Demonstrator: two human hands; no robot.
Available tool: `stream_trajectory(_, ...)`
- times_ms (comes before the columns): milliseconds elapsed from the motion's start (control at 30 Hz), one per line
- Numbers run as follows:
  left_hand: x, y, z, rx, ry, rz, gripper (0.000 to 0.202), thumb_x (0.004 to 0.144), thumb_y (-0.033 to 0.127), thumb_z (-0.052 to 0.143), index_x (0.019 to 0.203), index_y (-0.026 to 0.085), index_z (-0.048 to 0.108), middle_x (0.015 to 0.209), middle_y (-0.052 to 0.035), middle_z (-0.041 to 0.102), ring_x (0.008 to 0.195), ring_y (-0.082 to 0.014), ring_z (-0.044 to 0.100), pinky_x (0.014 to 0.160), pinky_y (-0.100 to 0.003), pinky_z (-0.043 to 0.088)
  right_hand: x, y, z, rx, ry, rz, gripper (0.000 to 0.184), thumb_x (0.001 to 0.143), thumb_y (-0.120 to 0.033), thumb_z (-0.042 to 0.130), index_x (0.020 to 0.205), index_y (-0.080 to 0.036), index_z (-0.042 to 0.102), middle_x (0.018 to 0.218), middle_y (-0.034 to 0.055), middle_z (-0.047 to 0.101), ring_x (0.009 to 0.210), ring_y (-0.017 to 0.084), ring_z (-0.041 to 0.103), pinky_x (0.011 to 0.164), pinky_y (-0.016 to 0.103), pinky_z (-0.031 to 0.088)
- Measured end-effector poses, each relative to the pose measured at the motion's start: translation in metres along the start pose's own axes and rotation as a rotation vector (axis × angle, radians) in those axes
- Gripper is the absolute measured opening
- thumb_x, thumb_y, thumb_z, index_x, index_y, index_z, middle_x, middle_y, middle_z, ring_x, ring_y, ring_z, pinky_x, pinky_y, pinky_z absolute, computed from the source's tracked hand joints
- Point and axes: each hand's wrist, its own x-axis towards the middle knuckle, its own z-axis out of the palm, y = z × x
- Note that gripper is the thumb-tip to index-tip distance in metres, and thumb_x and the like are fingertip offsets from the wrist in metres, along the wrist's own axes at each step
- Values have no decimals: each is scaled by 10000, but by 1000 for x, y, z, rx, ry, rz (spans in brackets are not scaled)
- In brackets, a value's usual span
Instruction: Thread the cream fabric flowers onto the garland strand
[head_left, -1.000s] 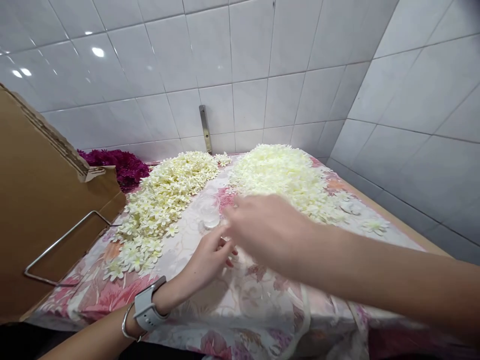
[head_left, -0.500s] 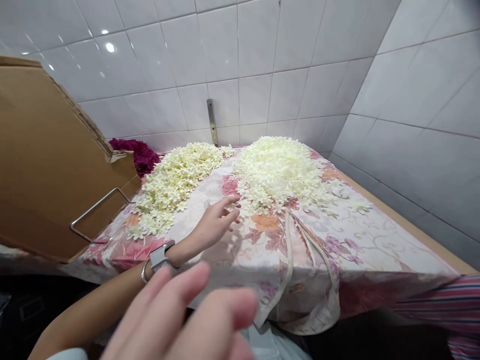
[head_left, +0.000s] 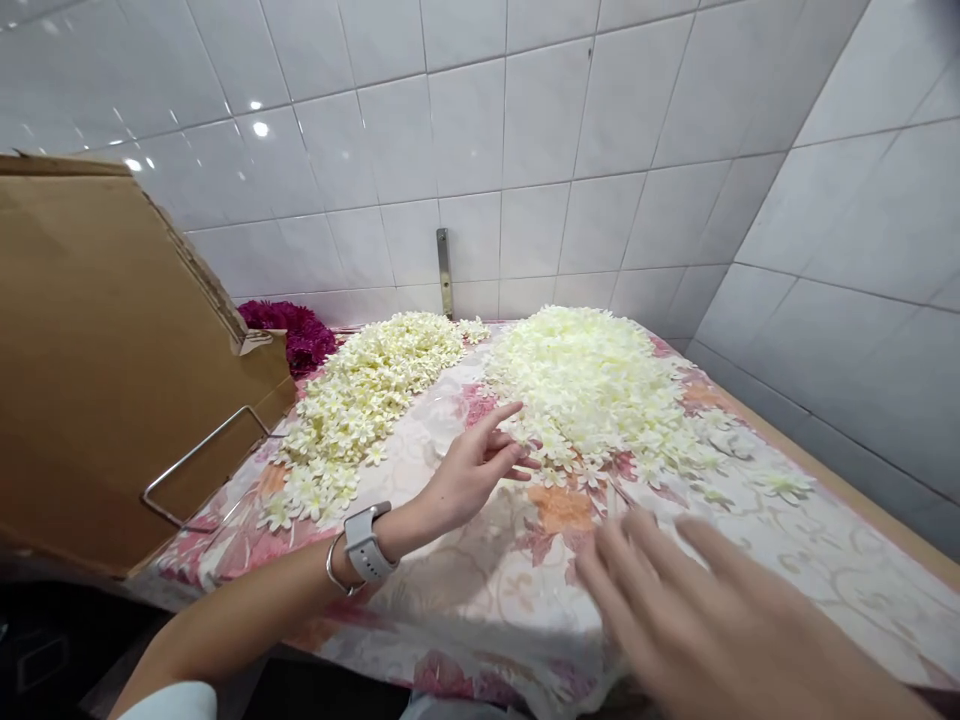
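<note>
My left hand [head_left: 480, 465], with a grey watch [head_left: 367, 540] and a thin bracelet at its wrist, reaches over the floral tablecloth [head_left: 457, 580]. Its fingers are apart, close to the near left edge of a large pile of pale cream artificial flowers [head_left: 577, 380]; I cannot make out anything held. At the lower right my right hand [head_left: 690, 610] hovers above the cloth, blurred, with fingers stretched out and nothing seen in them. Another pile of small yellowish-white flowers [head_left: 367, 390] lies to the left of my left hand.
A large cardboard box [head_left: 112, 370] stands at the left, with a bent metal wire handle [head_left: 199, 455] in front of it. Purple flowers [head_left: 300, 335] lie behind it. A metal bracket [head_left: 445, 272] is fixed to the tiled wall [head_left: 465, 130]. Loose flowers [head_left: 780, 485] are scattered at the right.
My right hand has swung from the bottom centre to the lower right, its curled fingers now stretched out. My left hand has shifted right, closer to the large pile. The view has tilted up slightly.
</note>
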Motion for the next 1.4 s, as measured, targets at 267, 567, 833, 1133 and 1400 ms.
stream_trajectory(267,16,-7,-9,93,111,62,124,806,297,626,778,176,624,738,-10,653,701,-149,618,605,-245,494,78,76,62,659,22,205,272,943,-360,390,818,-184,555,733,39,568,564,136,501,507,256,372)
stream_trajectory(567,8,-16,-6,255,57,54,206,865,282,555,994,269,715,946,-39,700,855,-185,633,726,-278,495,64,67,81,1121,-145,457,290,955,-320,358,744,-192,508,645,-16,521,569,112,511,513,218,414)
stream_trajectory(833,9,-26,-8,409,103,156,234,858,214,536,1053,239,663,865,-36,630,737,-153,587,657,-256,460,65,63,82,1492,-263,721,283,884,-399,466,736,-172,547,598,-38,461,513,83,415,443,195,321)
stream_trajectory(1133,12,-14,-9,198,146,-74,147,814,347,612,837,212,667,806,-12,651,712,-147,581,587,-229,450,64,66,88,1195,-239,639,396,891,-404,438,594,-170,557,502,-3,545,445,107,489,422,218,391)
stream_trajectory(1400,18,17,-54,269,643,285,234,757,306,665,967,243,582,1009,-12,595,934,-172,563,730,-248,474,60,128,96,384,158,611,326,861,-232,422,1084,-81,606,975,204,611,883,336,571,705,466,444)
